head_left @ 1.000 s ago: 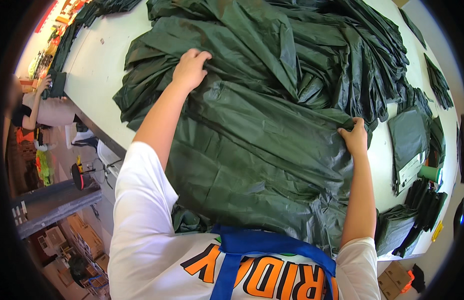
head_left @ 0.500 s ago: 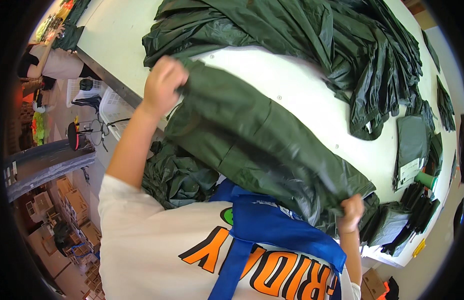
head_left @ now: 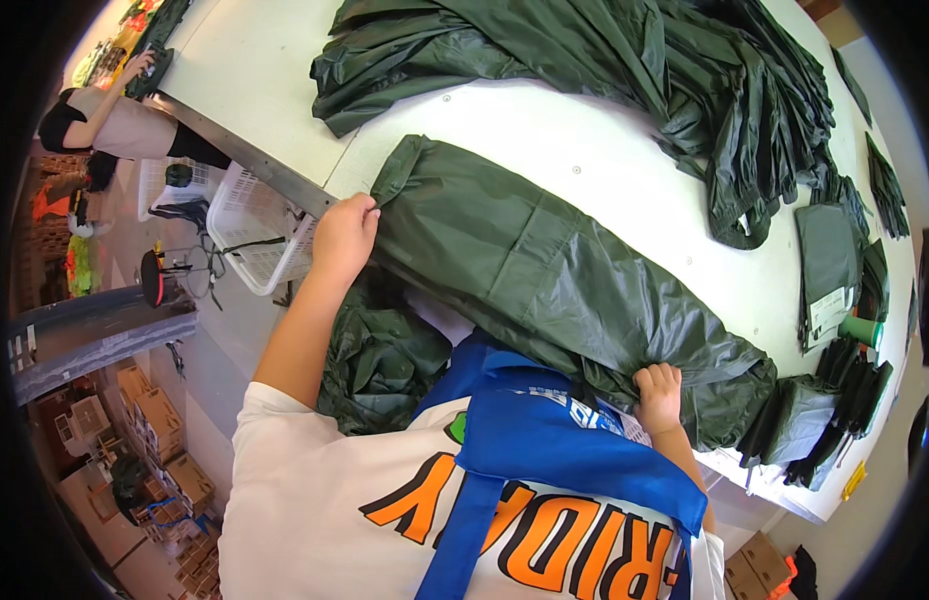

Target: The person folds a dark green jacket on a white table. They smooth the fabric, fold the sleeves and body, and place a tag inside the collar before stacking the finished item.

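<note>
Slantwise it lay, that long, glossy dark-green fabric bundle (head_left: pixel 545 250), ten o'clock to four, at the flat white tabletop's (head_left: pixel 545 130) near edge;
the left hand (head_left: pixel 345 240) gripped its ten-o'clock end; the right hand (head_left: pixel 659 398) clasped the near edge, short of four.

At the bottom of the frame, a white short-sleeved T-shirt (head_left: pixel 315 500) with black-edged orange lettering (head_left: pixel 591 565) shows beneath a blue apron (head_left: pixel 545 430).

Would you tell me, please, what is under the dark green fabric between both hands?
Beyond the fabric, white table shows, and crumpled green cloth below the fabric's left end; whatever lies directly beneath is covered.
</note>
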